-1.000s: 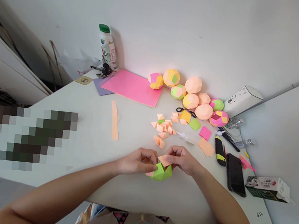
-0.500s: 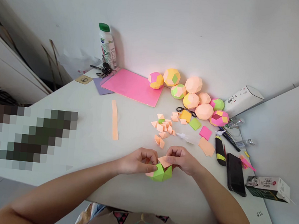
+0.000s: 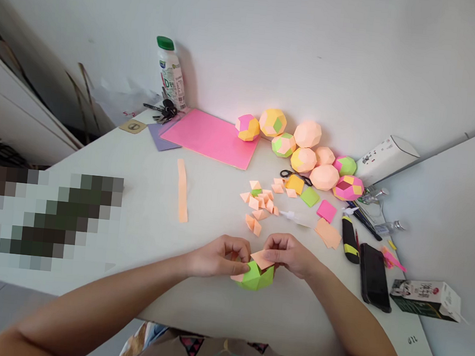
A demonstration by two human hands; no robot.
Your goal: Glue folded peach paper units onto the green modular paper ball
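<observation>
Near the table's front edge, a partly built green and peach paper ball has an opening at its top. My left hand is closed on the ball's left side, thumb in front and fingers behind. Between the thumb and fingers of my right hand is a folded peach paper piece, held over the opening against the green edges. Whether the piece is attached there I cannot tell. Beyond my hands lies a loose pile of folded peach paper pieces, with a glue bottle beside it.
Finished paper balls cluster by the wall near scissors and coloured paper squares. At right are a box cutter, a phone and a carton. A pink sheet and a peach strip lie left.
The peach piece in my right hand has tipped slightly lower over the ball's opening. The ball has turned a little; my left hand stays in place.
</observation>
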